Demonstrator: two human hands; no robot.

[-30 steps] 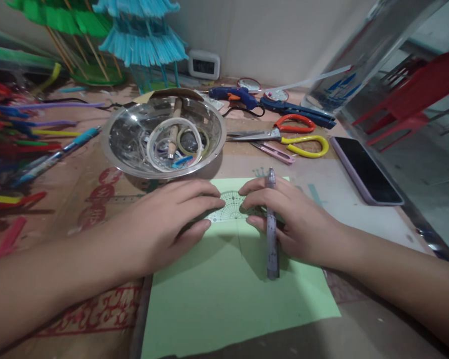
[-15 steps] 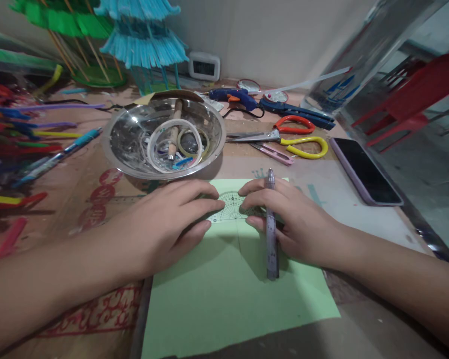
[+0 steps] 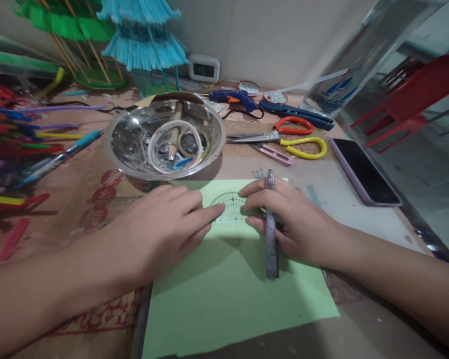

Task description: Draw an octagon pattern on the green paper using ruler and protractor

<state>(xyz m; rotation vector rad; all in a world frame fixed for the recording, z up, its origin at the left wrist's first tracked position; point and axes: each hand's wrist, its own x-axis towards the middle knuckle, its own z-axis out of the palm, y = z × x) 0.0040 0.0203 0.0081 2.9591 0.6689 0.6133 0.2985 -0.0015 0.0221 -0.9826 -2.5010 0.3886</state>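
Just between opposing fingers (image 3: 210, 214), protractor (image 3: 232, 208), on green paper (image 3: 224, 304).

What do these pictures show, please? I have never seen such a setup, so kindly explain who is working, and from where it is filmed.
There is no machine here: you see a person's two bare hands. The view comes from a camera worn on that person's head, looking forward and down. The left hand has one finger on a clear protractor, which lies on green paper. The right hand is at its other side and holds a pen. Beyond the paper lie a metal bowl, scissors, a glue gun and a phone.
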